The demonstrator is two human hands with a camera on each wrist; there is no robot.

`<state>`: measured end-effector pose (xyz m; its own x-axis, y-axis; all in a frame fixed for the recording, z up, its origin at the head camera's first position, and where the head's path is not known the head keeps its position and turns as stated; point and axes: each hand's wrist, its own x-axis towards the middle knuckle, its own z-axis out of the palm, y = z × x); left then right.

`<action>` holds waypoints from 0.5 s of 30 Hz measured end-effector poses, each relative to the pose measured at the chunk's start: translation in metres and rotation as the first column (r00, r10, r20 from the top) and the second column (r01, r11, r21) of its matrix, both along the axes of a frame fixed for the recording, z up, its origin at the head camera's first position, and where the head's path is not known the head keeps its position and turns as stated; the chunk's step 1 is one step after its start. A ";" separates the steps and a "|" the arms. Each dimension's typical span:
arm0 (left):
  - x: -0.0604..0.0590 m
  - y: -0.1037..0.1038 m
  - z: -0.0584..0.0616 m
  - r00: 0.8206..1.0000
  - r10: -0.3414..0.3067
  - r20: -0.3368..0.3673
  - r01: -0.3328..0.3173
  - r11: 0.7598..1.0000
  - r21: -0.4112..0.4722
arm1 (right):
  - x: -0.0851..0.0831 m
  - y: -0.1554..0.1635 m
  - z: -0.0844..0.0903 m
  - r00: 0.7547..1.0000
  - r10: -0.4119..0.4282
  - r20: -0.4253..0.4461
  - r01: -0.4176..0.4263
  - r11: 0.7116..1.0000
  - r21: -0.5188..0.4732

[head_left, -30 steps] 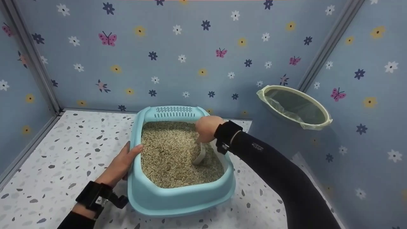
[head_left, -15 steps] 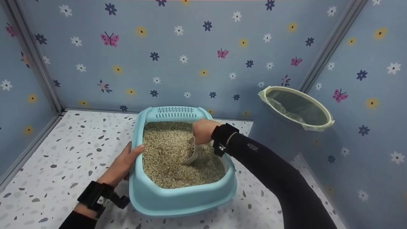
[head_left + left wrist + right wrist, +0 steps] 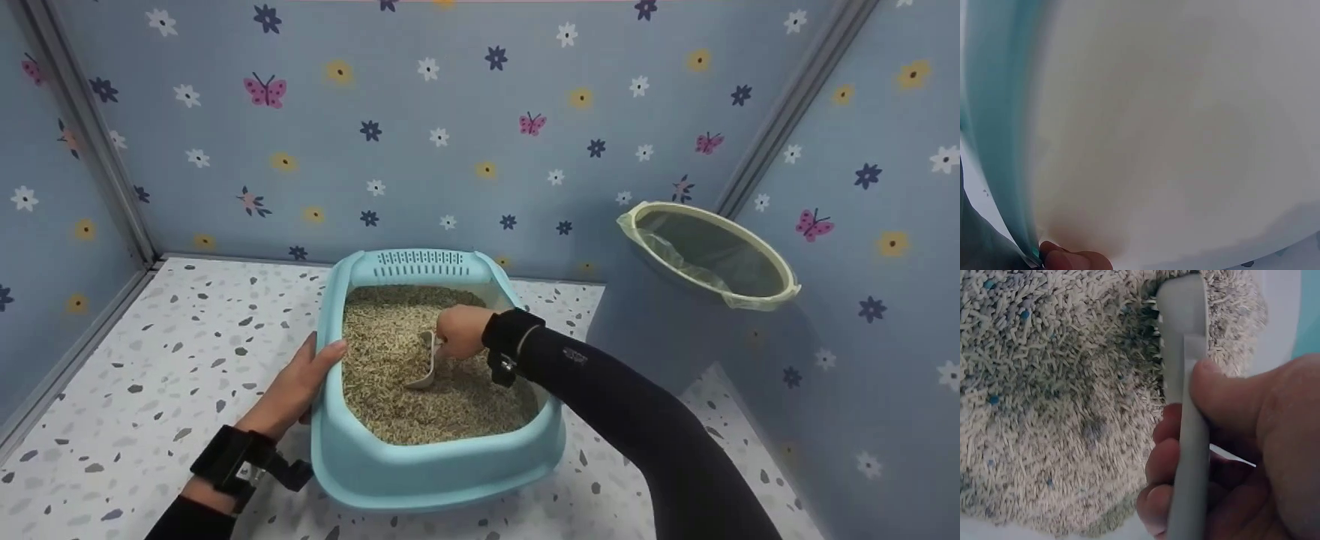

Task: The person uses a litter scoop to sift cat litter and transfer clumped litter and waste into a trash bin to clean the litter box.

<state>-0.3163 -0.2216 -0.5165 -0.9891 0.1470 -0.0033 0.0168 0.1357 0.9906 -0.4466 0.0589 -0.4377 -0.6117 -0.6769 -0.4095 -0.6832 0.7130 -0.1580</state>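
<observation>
A light-blue litter box (image 3: pixel 439 480) stands on the speckled surface, filled with pale pellet litter (image 3: pixel 390 307). My right hand (image 3: pixel 463 331) grips a litter scoop (image 3: pixel 429 371) over the middle of the box. In the right wrist view, fingers and thumb wrap the handle of the scoop (image 3: pixel 1188 455), and its head (image 3: pixel 1182 309) is in the litter. My left hand (image 3: pixel 296 382) holds the box's left rim, thumb on top. The left wrist view shows its curled fingertips (image 3: pixel 1075 260) under the rim against the box's pale wall; the rest of that hand is hidden.
To the right stands a bin (image 3: pixel 709 251) with a pale rim and a thin bag lining it. Blue walls (image 3: pixel 405 165) with flowers and butterflies enclose the back and both sides. White speckled flooring (image 3: pixel 202 337) lies around the box.
My right hand has drawn the scoop leftward through the litter, from near the right wall toward the middle. My left hand keeps its hold on the rim. The view has shifted slightly.
</observation>
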 end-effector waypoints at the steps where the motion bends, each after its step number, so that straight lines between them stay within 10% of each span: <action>1: 0.000 0.001 0.000 1.000 0.000 -0.002 0.000 1.000 0.005 | 0.000 -0.002 -0.002 1.000 0.001 0.004 -0.001 1.000 0.001; 15: 0.001 0.000 -0.001 1.000 0.020 0.003 -0.020 0.999 -0.037 | -0.009 -0.016 -0.013 0.998 0.054 0.022 -0.054 0.999 -0.002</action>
<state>-0.3154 -0.2220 -0.5175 -0.9918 0.1269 -0.0116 0.0106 0.1725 0.9849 -0.4553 0.0427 -0.4511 -0.5648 -0.7096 -0.4213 -0.7173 0.6746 -0.1747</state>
